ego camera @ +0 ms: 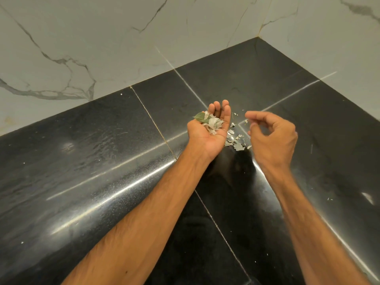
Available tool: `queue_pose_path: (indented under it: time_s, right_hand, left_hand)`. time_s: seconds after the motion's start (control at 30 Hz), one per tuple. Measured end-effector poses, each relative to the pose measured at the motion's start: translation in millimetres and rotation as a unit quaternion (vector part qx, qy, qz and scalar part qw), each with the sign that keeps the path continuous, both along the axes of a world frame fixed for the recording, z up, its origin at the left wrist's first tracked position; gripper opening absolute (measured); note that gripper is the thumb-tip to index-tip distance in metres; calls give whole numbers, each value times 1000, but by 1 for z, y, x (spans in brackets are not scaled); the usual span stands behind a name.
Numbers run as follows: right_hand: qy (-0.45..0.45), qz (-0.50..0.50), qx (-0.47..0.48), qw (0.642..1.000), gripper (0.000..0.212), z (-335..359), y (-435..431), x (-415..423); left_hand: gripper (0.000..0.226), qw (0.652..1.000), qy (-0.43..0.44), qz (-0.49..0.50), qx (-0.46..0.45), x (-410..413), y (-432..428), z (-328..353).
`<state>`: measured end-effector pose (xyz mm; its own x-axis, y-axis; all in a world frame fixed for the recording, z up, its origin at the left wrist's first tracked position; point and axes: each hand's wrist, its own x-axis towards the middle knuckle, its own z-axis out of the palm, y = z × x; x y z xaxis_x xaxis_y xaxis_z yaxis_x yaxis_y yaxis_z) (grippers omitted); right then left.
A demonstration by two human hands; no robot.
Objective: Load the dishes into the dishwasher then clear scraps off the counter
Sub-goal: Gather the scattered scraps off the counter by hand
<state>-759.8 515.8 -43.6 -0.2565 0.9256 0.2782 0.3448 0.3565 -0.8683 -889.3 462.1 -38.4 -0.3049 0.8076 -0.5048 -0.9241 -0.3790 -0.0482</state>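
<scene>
Left hand [211, 130] lies palm-up, cupping gathered scraps [213, 122] and 1 green leaf [199, 116]; right hand [272, 136] curls loosely (pinching anything? cannot tell). Loose scraps [234, 141] lie on the black counter [102, 151] between the 2 hands, nearer the right.

**Desk:** Report surface colours, item by item.

**Operator:** From my station I read the counter [82, 161] as glossy black with a fine pale speckle. Its seams [152, 120] show as thin light lines, yellowish in places.

**Desk:** Wall finish?

**Operator:** I log the wall [102, 38] as off-white in a marble pattern, with branching dark grey veins.

**Desk:** Debris?

**Operator:** I read the scraps [238, 147] as pale grey-white flakes with no pattern. One leaf [199, 116] is dull green, and I see no other green.
</scene>
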Motion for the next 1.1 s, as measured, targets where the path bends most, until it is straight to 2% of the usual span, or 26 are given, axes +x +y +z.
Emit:
queue_pose_path:
  time_s: [0.1, 0.13, 0.23, 0.27, 0.33, 0.5, 0.57, 0.7, 0.8, 0.9, 1.03, 1.1]
  right_hand:
    - [-125, 53, 49, 990, 32, -22, 2, 25]
    - [-180, 73, 46, 980, 40, -27, 2, 32]
    - [-368, 93, -3, 925, 98, -45, -1, 41]
    - [-417, 84, 4, 905, 111, -50, -4, 39]
    - [-468, 63, 30, 881, 121, -57, -11, 29]
    - [-464, 89, 30, 881, 120, -57, -19, -12]
    - [-442, 113, 29, 890, 113, -54, -9, -23]
    - [-318, 131, 4, 939, 71, -39, 36, -26]
    - [-297, 168, -10, 940, 42, -39, 67, -27]
    - [-345, 227, 21, 911, 54, -44, 62, -29]
    - [-325, 319, 58, 888, 58, -47, 25, -11]
    - [-279, 343, 43, 896, 55, -44, 18, -1]
  left_hand:
    - [39, 1000, 0, 7, 1, -7, -5, 0]
    - [39, 1000, 0, 12, 1, -10, -7, 0]
    - [38, 1000, -6, 25, 3, -16, -11, -1]
    - [38, 1000, -8, 28, 4, -18, -12, -1]
    - [38, 999, -10, 33, 5, -19, -13, -2]
    - [39, 999, -10, 36, 8, -22, -12, -2]
    - [40, 999, -5, 38, 10, -23, -12, -1]
    - [40, 999, 3, 36, 5, -30, -14, 0]
    - [40, 999, 0, 38, 3, -33, -17, -2]
    - [40, 999, 0, 40, -1, -32, -17, -3]
    - [41, 999, 1, 34, -7, -27, -16, -4]
    - [41, 999, 3, 32, -7, -25, -16, -3]
